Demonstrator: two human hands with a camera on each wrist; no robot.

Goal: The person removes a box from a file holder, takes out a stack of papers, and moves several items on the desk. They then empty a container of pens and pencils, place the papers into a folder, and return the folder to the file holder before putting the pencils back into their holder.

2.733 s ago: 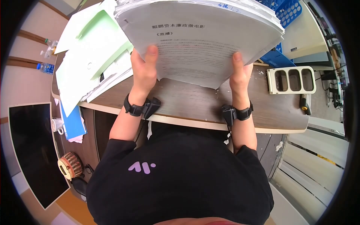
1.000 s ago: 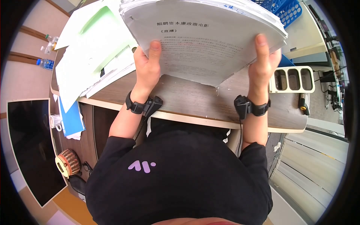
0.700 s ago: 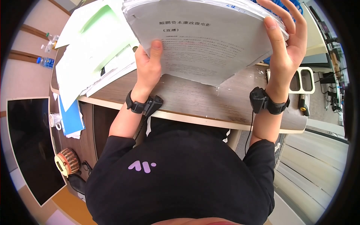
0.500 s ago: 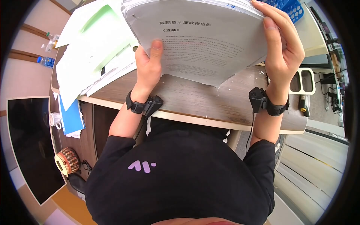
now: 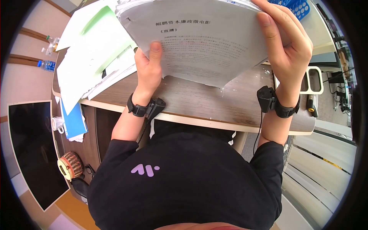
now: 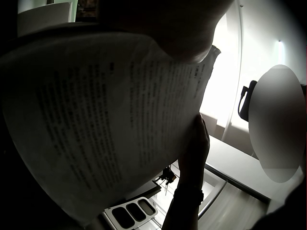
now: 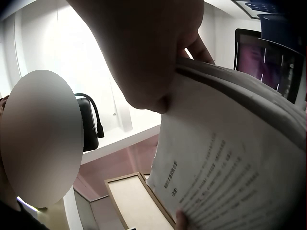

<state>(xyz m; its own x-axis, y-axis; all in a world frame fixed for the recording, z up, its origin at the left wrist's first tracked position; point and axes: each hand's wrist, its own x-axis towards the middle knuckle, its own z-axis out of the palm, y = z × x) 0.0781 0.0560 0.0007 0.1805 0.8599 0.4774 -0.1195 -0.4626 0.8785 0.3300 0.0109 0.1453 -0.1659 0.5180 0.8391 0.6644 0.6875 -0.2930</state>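
Observation:
A thick stack of printed sheets is held up over the desk, its top page facing the person. The left hand grips the stack's left side, thumb on the front page and fingers hidden behind. At the upper right corner the right hand pinches the sheets, thumb in front and fingers over the top edge. The right wrist view shows the right hand on the edge of the layered stack. In the left wrist view a printed page fills much of the picture, with the right hand beyond it.
White papers and a light green folder lie on the desk's left. At the right are a cream three-slot tray, a dark object with a yellow end and a blue perforated basket. A monitor stands at lower left.
The right hand has moved from the stack's lower right side up to its upper right corner, its fingers lifting and then closing over the edge. The stack has lately shifted slightly left with the left hand.

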